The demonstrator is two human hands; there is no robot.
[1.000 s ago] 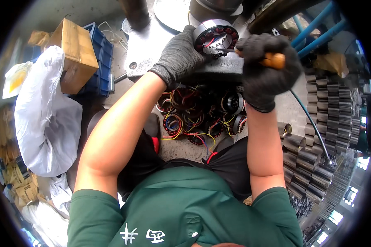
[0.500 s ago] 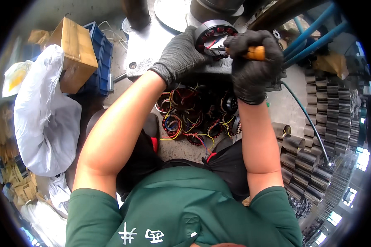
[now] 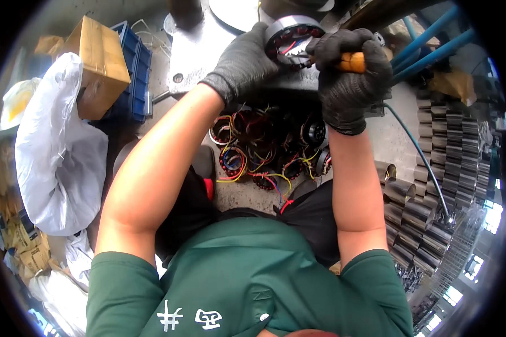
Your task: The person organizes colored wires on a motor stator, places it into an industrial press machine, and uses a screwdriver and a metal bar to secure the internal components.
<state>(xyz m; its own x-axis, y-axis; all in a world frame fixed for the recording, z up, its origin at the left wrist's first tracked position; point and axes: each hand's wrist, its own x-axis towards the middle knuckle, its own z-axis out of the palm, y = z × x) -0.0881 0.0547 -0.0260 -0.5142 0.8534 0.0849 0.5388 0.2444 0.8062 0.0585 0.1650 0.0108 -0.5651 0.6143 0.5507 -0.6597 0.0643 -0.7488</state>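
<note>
A motor stator, a metal ring with dark red windings inside, is held tilted over the near edge of the worktable. My left hand, in a dark grey glove, is closed on the ring's left side. In my right hand, gloved alike, is a hand tool with an orange handle. Its dark, thin shaft points left into the ring's opening; the tip's exact shape cannot be made out. A short red wire shows inside the ring.
Several wound stators with coloured leads lie on the floor beneath the table. Stacked metal cylinders stand at right, near a green hose and blue bars. A cardboard box, blue crate and white sack are at left.
The stator has tipped slightly, so more of its outer wall shows. My right hand with the tool has shifted a little to the right. The whole view has moved slightly.
</note>
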